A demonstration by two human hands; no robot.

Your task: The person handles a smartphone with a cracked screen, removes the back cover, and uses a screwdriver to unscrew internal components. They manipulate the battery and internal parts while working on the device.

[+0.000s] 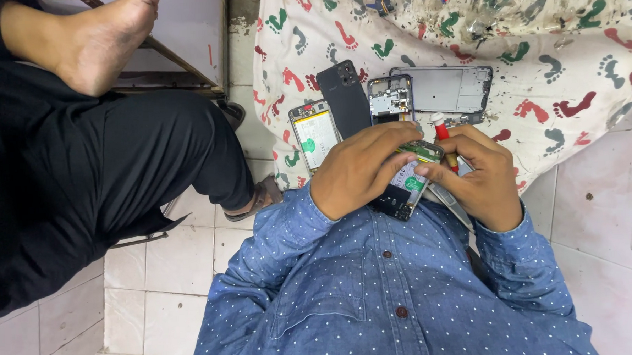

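Both my hands are at the cloth's near edge, just above my blue dotted shirt [378,295]. My left hand [358,170] cups the opened smartphone with the exposed battery and green circuit board [407,184] from its left side; the grip is closed, fingers curled over the top end, thumb side under the body. The phone lies tilted between both palms, its dark lower end sticking out toward my chest.

My right hand [483,177] presses in from the other side, grip pinched shut on a red-handled screwdriver with a pale cap [442,133], which stands up just past my fingertips. The shaft's tip is hidden behind my fingers; I cannot tell where it touches.

Beyond my left grip, close by: a flat black plastic back cover with a camera cutout [346,98], matte and rectangular, lying across a second opened phone with a white-labelled battery [314,136]. Just beyond both grips, a bare phone frame with a small metal-shielded board [389,100], and beside it a grey metal mid-frame [451,90], hollow and rectangular.

All rest on a cream cloth printed with red, green and grey footprints [537,40], stained dark farther away, spread on the white-tiled floor [157,269].

Left of my left grip, well apart: another person's black-trousered leg [137,157], sandalled foot [256,198], and a bare foot [104,41].
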